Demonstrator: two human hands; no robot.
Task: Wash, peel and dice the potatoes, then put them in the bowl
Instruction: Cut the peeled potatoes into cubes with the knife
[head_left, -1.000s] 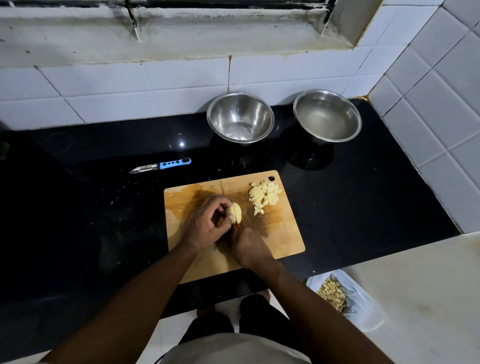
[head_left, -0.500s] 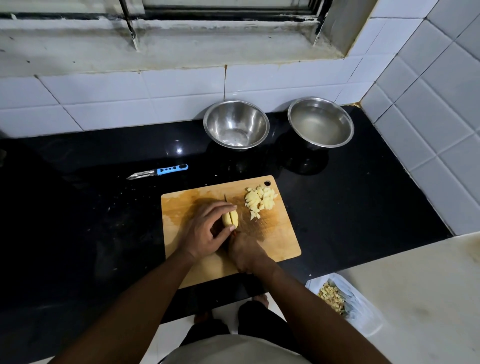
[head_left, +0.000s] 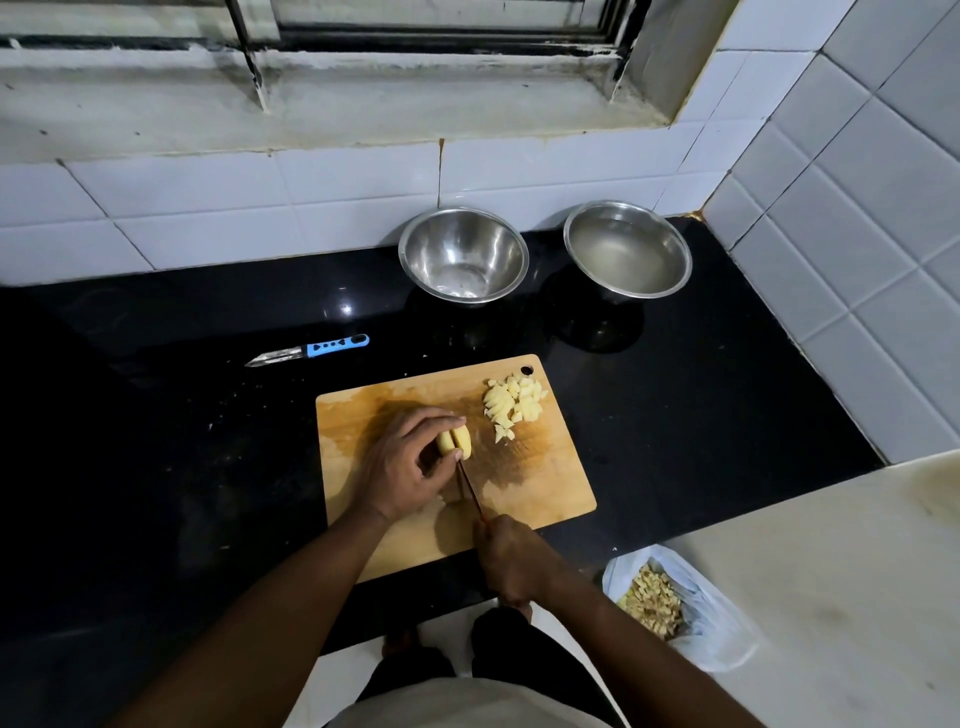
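Observation:
A peeled potato piece (head_left: 457, 443) lies on the wooden cutting board (head_left: 550, 483), split by a lengthwise cut. My left hand (head_left: 405, 467) pinches it from the left. My right hand (head_left: 511, 558) grips a knife (head_left: 469, 486) at the board's near edge, the thin blade pointing up into the potato. A pile of diced potato (head_left: 514, 405) sits at the board's far right corner. Two steel bowls stand against the back wall: the left bowl (head_left: 464, 254) holds nothing, the right bowl (head_left: 627, 250) holds water.
A blue-handled peeler (head_left: 311, 349) lies on the black counter (head_left: 182, 415) left of the board. A plastic bag of peels (head_left: 670, 608) hangs off the counter's front right. Tiled walls close the back and right; a pale counter (head_left: 831, 571) adjoins at right.
My right hand has drawn back toward me, so the knife blade now shows between the hands. The potato piece now shows a lengthwise split. The camera tilted slightly up.

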